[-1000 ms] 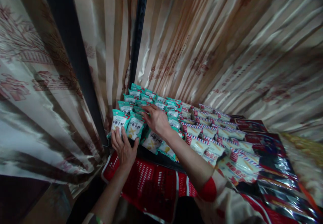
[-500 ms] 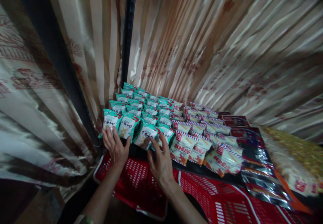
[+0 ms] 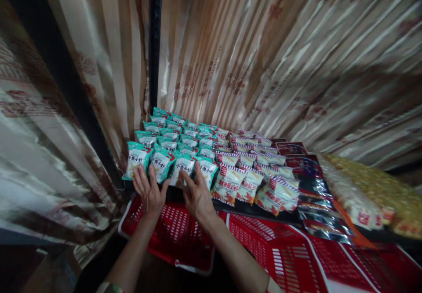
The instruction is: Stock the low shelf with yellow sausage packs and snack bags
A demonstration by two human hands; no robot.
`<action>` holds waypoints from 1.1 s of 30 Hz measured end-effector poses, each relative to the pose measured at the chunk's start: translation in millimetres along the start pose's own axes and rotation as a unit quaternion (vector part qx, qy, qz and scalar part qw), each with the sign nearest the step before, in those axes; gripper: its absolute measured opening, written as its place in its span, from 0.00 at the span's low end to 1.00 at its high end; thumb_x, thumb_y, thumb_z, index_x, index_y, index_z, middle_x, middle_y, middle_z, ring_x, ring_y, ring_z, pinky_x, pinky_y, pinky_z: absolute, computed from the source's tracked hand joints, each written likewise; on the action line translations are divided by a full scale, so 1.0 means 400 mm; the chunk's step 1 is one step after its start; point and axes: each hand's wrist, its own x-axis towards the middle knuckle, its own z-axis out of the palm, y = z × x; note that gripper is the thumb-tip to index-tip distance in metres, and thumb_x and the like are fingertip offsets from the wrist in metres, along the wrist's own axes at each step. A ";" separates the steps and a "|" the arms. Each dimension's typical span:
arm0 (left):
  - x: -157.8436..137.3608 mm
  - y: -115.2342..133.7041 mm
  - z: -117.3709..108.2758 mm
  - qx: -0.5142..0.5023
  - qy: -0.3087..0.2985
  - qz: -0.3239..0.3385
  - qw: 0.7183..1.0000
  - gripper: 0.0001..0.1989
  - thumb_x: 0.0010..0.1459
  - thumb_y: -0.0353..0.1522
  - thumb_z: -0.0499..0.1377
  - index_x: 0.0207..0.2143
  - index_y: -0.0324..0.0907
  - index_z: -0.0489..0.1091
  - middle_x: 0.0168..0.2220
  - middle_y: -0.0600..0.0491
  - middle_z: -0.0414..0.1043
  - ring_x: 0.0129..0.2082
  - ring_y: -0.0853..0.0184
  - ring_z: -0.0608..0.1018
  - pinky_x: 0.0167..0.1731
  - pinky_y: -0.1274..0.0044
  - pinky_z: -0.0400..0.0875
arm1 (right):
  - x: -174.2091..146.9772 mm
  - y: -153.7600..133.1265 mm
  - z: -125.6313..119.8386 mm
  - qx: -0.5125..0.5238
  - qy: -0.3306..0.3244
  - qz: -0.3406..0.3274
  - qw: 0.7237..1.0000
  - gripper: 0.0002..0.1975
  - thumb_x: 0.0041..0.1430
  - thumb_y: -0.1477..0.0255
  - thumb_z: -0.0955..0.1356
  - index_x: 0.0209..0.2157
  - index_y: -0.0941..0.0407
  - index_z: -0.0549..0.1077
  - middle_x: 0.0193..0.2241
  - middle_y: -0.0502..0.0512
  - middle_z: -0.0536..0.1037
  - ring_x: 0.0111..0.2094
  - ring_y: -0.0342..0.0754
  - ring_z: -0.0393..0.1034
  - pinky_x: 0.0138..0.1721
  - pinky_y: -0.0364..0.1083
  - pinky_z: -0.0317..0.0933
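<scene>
Teal-and-white snack bags stand in rows at the left end of a dark shelf. My left hand (image 3: 150,194) has its fingers apart against the lower front of the two leftmost front bags, the corner snack bag (image 3: 136,157) and the second snack bag (image 3: 161,163). My right hand (image 3: 198,196) is open too, its fingertips at the third snack bag (image 3: 182,166) and the fourth snack bag (image 3: 207,170). Neither hand grips a bag. To the right stand white snack bags (image 3: 227,181) with red print and striped top edges.
Red plastic baskets (image 3: 184,258) sit below the shelf's front edge. Dark shiny packets (image 3: 313,187), pale bags (image 3: 349,196) and yellow bags (image 3: 372,183) lie farther right. A patterned curtain (image 3: 211,64) hangs behind, and a dark upright post (image 3: 154,42) stands at the corner.
The third front teal bag now stands straighter and closer in line with its neighbours. My right hand has shifted up and left against it; my left hand stays at the left bags. The view has turned slightly right.
</scene>
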 end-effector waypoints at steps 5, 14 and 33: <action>-0.023 0.043 -0.007 -0.025 -0.035 0.057 0.997 0.30 0.56 0.41 0.57 0.60 0.44 0.56 0.67 0.42 0.30 0.64 0.44 0.40 0.58 0.51 0.44 | 0.005 0.002 -0.012 -0.005 -0.014 0.006 1.000 0.25 0.55 0.81 0.62 0.55 0.54 0.66 0.66 0.60 0.39 0.62 0.60 0.49 0.57 0.58 0.56; -0.037 0.082 0.014 -0.053 -0.083 0.023 0.995 0.27 0.57 0.40 0.56 0.59 0.46 0.58 0.67 0.44 0.35 0.65 0.47 0.40 0.58 0.50 0.42 | -0.045 0.022 -0.023 0.005 0.046 0.031 0.998 0.28 0.56 0.81 0.61 0.59 0.53 0.60 0.66 0.60 0.39 0.64 0.59 0.41 0.58 0.61 0.53; -0.047 0.095 0.020 -0.022 -0.061 0.063 0.996 0.32 0.57 0.40 0.57 0.62 0.44 0.53 0.66 0.44 0.20 0.64 0.43 0.37 0.58 0.51 0.42 | -0.099 0.101 0.003 0.000 0.070 0.046 0.996 0.26 0.57 0.81 0.58 0.58 0.58 0.60 0.66 0.59 0.38 0.65 0.55 0.34 0.60 0.58 0.50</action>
